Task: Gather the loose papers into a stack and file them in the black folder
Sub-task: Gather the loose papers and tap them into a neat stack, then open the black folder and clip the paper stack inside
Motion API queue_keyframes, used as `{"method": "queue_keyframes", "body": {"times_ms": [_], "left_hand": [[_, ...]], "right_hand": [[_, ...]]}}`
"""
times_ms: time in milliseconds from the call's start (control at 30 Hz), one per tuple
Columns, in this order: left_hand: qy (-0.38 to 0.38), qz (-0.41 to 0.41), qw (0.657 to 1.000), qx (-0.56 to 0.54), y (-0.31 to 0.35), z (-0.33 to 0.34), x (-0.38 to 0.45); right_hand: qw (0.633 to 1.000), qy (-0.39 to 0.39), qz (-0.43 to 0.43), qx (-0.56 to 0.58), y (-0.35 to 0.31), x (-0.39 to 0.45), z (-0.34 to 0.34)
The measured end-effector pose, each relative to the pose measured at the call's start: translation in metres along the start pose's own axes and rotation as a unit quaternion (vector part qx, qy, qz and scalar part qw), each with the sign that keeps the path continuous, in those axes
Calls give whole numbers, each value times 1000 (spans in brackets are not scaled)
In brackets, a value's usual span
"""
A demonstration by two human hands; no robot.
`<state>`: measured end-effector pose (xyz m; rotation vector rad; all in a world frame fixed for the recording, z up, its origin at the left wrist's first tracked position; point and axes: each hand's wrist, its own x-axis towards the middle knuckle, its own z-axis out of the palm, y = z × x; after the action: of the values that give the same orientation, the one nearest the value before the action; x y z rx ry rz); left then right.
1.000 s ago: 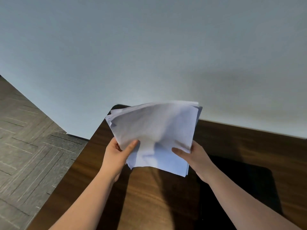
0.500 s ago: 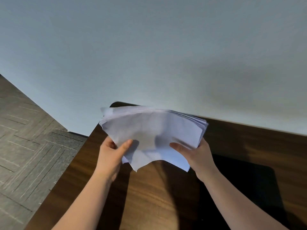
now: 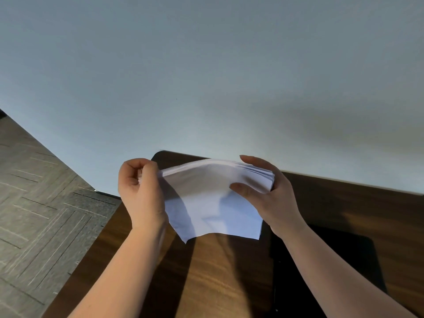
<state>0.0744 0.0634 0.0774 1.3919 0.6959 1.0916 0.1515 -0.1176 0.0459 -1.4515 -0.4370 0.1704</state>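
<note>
papers [image 3: 213, 198], white and blank, form a curved, fanned stack held above a dark wooden table [image 3: 218, 283] at frame centre. left hand [image 3: 140, 191] pinches its left edge; right hand [image 3: 268, 193] clamps its right edge. black folder [image 3: 344, 267] lies lower right.

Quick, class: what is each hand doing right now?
Left hand: closed on the paper stack's left edge.
Right hand: closed on its right edge.
</note>
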Motion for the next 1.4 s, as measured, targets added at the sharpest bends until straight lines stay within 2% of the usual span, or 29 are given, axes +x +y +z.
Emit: {"method": "queue_keyframes", "body": {"times_ms": [267,500,633,733,833,900,1033,1200,1400], "left_hand": [[39,-21,999,-8,-8,-5,0],[46,-55,997,32,-14,-4,-5],[27,-37,997,63,-1,-1,-6],[-71,-15,991,112,7,-2,-3],[-214,-68,962,156,-2,-8,-4],[-280,-90,941,165,-6,-8,-16],[-344,-95,914,194,0,17,-61],[-441,-172,864,174,-31,62,-116],[-485,-230,804,256,-87,102,-196]], "right_hand": [[997,-69,47,-4,-1,-3,-1],[991,-75,78,-77,1,-5,1],[992,-49,89,-75,-5,-3,-2],[993,-17,93,-65,-15,-3,-9],[993,20,109,-50,-31,-2,-27],[990,30,137,-31,-41,-1,-47],[979,45,197,-29,-44,-15,-99],[962,112,238,-69,-27,-58,-170],[916,185,328,-136,29,-112,-239]]}}
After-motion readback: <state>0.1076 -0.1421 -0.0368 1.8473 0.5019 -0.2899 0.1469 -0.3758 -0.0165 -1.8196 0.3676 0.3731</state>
